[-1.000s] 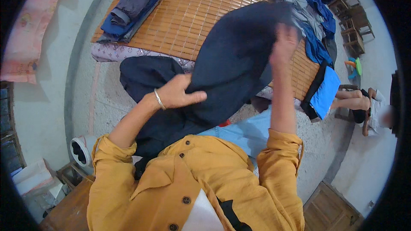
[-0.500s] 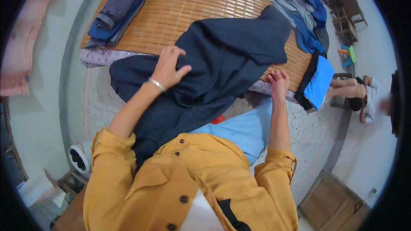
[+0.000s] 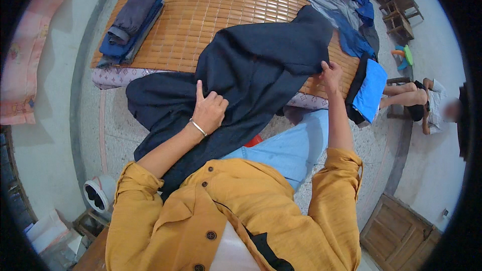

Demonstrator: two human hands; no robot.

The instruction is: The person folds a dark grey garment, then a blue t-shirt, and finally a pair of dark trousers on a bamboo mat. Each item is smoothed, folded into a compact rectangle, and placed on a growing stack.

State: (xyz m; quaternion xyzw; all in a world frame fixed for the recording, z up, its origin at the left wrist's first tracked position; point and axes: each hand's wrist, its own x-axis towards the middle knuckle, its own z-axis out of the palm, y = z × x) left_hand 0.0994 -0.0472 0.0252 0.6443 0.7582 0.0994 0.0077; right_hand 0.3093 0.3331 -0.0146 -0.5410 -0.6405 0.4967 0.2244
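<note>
"How are our hands?"

"Our left hand (image 3: 210, 110) lies on the dark cloth (image 3: 256, 65). One finger points to twelve o'clock, the rest curl; we can't tell if they grip. Our right hand (image 3: 330, 76), at two o'clock, pinches the cloth's edge."

"What's the cloth like?"

"Wrinkly and big! It runs from our yellow shirt (image 3: 251, 185) up over the brown mat (image 3: 186, 30), hiding some shiny strips."

"What else do we see?"

"Folded clothes (image 3: 131, 27) at ten o'clock, messy clothes (image 3: 334, 2) at one, and a bright blue bundle (image 3: 370, 90) near three."
</note>
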